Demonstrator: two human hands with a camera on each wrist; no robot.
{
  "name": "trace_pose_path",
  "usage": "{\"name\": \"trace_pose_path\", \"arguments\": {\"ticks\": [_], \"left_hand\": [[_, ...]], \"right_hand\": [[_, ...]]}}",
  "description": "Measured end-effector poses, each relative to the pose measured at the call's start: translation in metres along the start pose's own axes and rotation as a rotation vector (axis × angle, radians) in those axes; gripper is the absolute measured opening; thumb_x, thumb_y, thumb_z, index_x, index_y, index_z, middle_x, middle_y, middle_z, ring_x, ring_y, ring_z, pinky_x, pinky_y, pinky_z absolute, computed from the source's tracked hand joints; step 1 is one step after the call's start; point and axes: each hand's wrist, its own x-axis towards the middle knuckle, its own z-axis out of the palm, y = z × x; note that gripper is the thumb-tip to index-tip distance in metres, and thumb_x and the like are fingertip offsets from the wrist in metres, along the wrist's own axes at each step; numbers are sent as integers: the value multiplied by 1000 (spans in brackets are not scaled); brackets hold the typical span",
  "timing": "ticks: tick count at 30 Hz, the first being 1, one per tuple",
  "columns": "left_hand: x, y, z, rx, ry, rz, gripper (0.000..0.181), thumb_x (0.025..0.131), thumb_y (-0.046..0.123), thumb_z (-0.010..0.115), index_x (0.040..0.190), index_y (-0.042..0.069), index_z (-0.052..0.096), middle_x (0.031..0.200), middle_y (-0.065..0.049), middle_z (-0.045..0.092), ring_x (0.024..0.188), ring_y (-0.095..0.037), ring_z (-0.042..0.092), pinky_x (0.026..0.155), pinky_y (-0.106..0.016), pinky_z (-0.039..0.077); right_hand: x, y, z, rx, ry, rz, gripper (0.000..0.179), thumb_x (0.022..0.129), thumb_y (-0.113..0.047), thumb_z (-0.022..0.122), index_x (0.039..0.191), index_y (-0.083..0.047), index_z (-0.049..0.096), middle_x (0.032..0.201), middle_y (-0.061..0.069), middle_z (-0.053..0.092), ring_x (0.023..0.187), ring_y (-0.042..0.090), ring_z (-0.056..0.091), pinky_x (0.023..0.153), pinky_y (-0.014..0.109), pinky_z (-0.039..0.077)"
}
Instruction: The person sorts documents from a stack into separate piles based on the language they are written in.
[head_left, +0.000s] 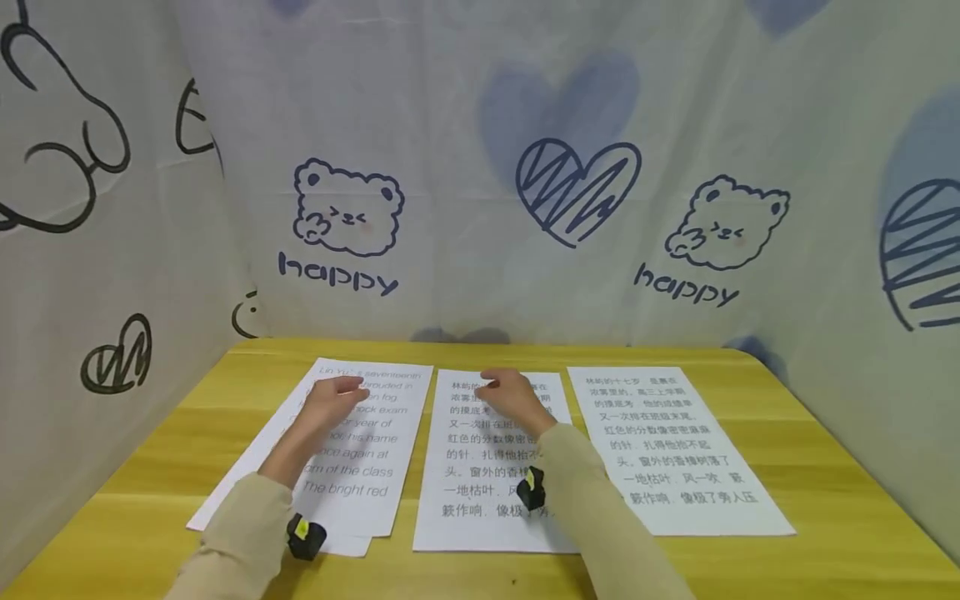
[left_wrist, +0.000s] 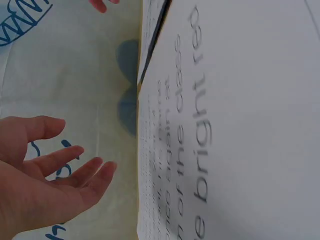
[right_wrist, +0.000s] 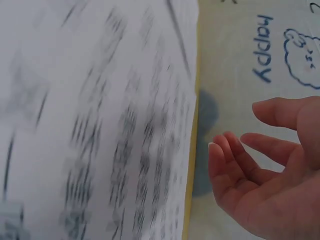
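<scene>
The left sheet [head_left: 348, 508] reads "The bright red"; the middle sheet [head_left: 468, 458] and right sheet [head_left: 667, 454], "红色的分数"; the backdrop cloth [head_left: 457, 217] says "happy" twice.

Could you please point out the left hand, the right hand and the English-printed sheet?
Left hand [left_wrist: 47, 192]: left wrist view, on the palm.
Right hand [right_wrist: 277, 197]: right wrist view, on the palm.
English-printed sheet [head_left: 352, 472]: head view, on its printed text.

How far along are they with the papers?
Laid out already: the English page, middle Chinese page and right Chinese page, side by side. Neither the left hand nor right hand holds paper; both hover above pages. Maybe still to tidy: the lower sheet poking out under the English page.
</scene>
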Motion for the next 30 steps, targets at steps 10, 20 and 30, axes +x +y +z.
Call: {"name": "trace_pose_path", "arguments": {"ticks": [10, 20, 30], "left_hand": [[-6, 28, 66, -103, -105, 86, 42, 96, 14, 53, 133, -6, 53, 133, -24, 53, 121, -39, 51, 99, -48, 42], [-1, 47, 101, -248, -73, 77, 36, 97, 13, 54, 130, -3, 58, 130, -22, 56, 124, -38, 47, 104, -50, 36], [6, 27, 84, -271, -82, 51, 38, 97, 11, 54, 130, -7, 54, 123, -22, 60, 110, -35, 58, 93, -44, 46]], "right_hand": [[-19, 46, -51, 137, 73, 97, 49, 97, -14, 56, 139, 7, 45, 128, 27, 54, 111, 37, 56, 92, 44, 47], [-40, 69, -73, 69, 152, 184, 39, 96, -17, 56, 128, 4, 59, 127, 23, 58, 105, 32, 59, 91, 43, 47], [-42, 76, -76, 141, 109, 174, 45, 95, -14, 56, 135, 9, 50, 124, 26, 58, 99, 33, 60, 83, 41, 50]]}}
